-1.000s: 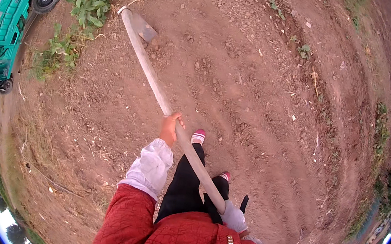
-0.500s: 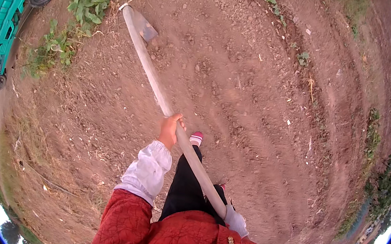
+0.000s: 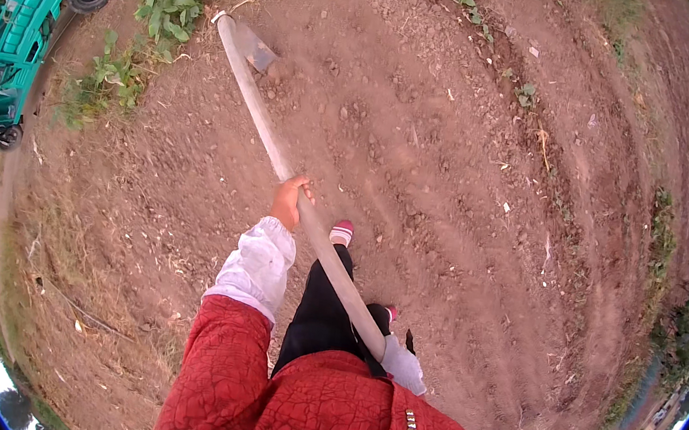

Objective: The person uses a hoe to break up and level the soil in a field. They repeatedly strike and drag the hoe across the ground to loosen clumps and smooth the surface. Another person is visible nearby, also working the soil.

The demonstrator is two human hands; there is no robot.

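A long-handled hoe [image 3: 265, 131] slants across the view, from beside my waist to the far left. My left hand [image 3: 288, 201] is closed round the middle of its pale wooden handle, thumb and fingers wrapped over it. At the near end, the handle meets the pale cuff of my right arm [image 3: 403, 365]; my right hand grips there, its fingers hidden behind handle and cuff. The flat metal blade [image 3: 255, 50] is at the soil, and some of its face is coated with dirt.
Loose brown soil [image 3: 447, 228] with shallow ridges spreads around my feet. Leafy green plants [image 3: 176, 6] grow just left of the blade. A teal truck [image 3: 35, 22] stands at the far left. Small seedlings [image 3: 526, 94] line a furrow on the right. My foot [image 3: 342, 232] is below the handle.
Both hands and the near part of the handle have shifted slightly left and up in the view. The blade stays at nearly the same spot. The truck and plants appear a little farther right.
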